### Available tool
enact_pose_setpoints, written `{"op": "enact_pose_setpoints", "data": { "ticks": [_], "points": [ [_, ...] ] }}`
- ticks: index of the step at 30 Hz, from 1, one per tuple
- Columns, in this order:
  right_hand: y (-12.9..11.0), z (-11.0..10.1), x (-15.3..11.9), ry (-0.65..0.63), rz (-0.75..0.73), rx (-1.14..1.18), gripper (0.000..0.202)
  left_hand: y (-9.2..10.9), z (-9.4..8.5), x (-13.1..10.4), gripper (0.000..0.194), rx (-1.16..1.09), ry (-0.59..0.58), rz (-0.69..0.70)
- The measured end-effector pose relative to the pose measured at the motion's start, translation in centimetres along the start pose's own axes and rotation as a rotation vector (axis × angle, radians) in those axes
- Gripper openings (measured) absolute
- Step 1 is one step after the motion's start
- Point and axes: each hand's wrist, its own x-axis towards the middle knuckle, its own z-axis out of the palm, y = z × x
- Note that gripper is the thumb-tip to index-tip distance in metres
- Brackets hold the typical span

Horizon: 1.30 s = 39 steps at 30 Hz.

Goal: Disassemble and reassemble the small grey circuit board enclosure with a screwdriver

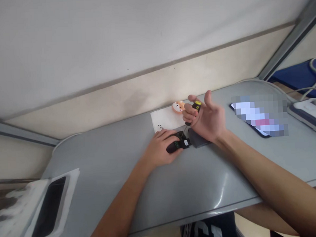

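A small black device [176, 144] with a green mark and a white label is held down on the grey table by my left hand [161, 148], its fingers wrapped round the left side. In my right hand [204, 119] is a screwdriver [197, 106] with a black and yellow handle, its thin shaft slanting down to the device. The right thumb is raised off the handle. White paper [162, 119] lies behind, bearing several tiny dark screws [160, 127] and an orange animal-faced item [178, 107]. A dark flat object [197, 139] sits under the right hand.
A phone [256, 118] with a lit, blurred screen lies to the right. Beyond it are a white power strip [312, 112] and cables. At the far left, a black flat object [50, 209] rests on white material. A pale wall borders the table's back edge.
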Motion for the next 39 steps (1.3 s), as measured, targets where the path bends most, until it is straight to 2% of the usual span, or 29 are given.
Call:
{"op": "enact_pose_setpoints", "data": {
  "ticks": [6,11,16,20,29,34,39],
  "points": [
    [-0.3,-0.1,0.0,-0.059,-0.010,-0.067,0.035,0.1,-0.1,0.0,0.017,0.000,0.014,0.015],
    [-0.1,0.2,0.1,-0.121,0.014,-0.059,0.042,0.2,-0.1,0.0,0.017,-0.002,0.018,0.003],
    [0.1,0.3,-0.2,-0.090,0.017,-0.013,0.046,0.1,-0.1,-0.1,0.017,-0.001,-0.015,-0.018],
    [-0.1,0.1,-0.3,-0.084,-0.006,-0.013,0.040,0.0,0.0,-0.2,0.017,-0.002,-0.006,-0.007],
    [0.1,-0.2,0.2,-0.141,-0.083,-0.169,0.037,0.3,-0.3,0.0,0.017,0.016,-0.004,-0.002],
    [0.6,0.3,0.3,-0.061,-0.054,-0.063,0.045,0.2,-0.2,-0.1,0.018,0.012,-0.008,-0.005],
    [0.7,-0.1,0.2,-0.052,-0.060,0.023,0.034,0.2,-0.2,-0.1,0.018,0.011,0.004,-0.004]
  ]
}}
